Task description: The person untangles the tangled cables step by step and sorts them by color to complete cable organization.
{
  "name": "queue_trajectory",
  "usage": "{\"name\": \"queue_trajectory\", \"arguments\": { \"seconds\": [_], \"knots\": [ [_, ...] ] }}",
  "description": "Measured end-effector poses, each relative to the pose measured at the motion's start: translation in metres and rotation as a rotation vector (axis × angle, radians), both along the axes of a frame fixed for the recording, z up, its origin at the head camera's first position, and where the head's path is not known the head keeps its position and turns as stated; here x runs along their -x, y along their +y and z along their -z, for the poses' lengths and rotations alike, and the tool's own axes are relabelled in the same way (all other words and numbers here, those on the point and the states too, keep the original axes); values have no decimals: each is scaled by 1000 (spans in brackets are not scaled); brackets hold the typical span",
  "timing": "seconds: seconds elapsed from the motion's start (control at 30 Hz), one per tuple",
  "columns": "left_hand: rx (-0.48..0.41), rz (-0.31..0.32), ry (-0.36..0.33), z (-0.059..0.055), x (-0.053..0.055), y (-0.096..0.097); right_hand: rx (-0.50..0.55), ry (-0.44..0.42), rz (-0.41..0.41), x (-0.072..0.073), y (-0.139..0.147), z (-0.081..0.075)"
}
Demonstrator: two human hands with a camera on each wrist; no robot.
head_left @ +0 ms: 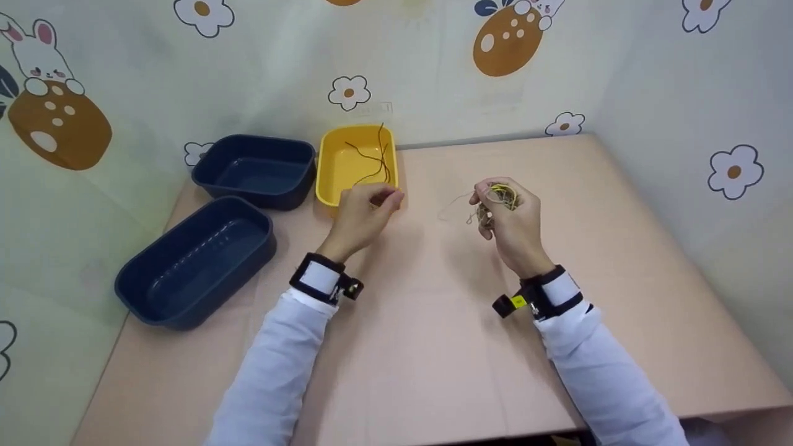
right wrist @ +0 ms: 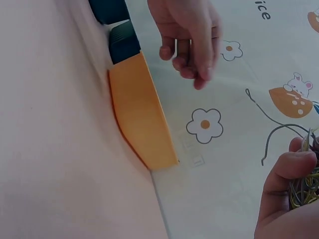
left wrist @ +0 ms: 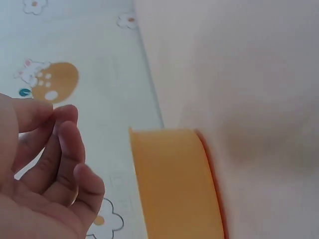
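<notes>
My right hand (head_left: 517, 226) grips a tangled bundle of thin strings (head_left: 503, 197), yellow, grey and beige. Loose ends stick out past the fingertips, and in the right wrist view one strand ends in a small loop. Over the near edge of the yellow bin (head_left: 328, 167) hovers my left hand (head_left: 361, 217). Its fingers are loosely bent with the thumb close to the forefinger, and no thing shows between them in the left wrist view. Several dark strands (head_left: 383, 158) lie in the yellow bin, one rising past its far rim; the hand hides part of the bin.
Two dark blue bins stand left of the yellow one: one at the back (head_left: 254, 139), the other (head_left: 260, 248) nearer and turned at an angle. All rest on a table (head_left: 433, 347) with a pale peach cover. A patterned curtain (head_left: 433, 93) closes off the back and sides.
</notes>
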State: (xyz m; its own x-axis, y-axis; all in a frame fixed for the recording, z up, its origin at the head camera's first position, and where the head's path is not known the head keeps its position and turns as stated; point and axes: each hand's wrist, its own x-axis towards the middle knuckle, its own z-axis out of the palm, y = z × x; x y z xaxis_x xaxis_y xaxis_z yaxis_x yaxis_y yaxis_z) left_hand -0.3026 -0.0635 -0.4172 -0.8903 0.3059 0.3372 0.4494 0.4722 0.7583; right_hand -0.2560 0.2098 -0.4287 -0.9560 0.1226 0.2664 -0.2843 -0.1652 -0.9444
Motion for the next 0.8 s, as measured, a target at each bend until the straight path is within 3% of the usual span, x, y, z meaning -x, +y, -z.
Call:
{"name": "queue_trajectory", "arguments": {
  "seconds": [0.2, 0.33, 0.57, 0.8],
  "knots": [
    [-194, 224, -133, 0, -32, 15, -96, 52, -99, -7, -13, 0],
    [-292, 302, -235, 3, -42, 19, -171, 74, -126, -9, -17, 3],
    [-390, 310, -410, 9, -44, 22, -190, 77, -145, -9, -17, 6],
    [-575, 278, -486, 11, -41, 22, -198, 62, -157, -9, -15, 6]
  ]
}}
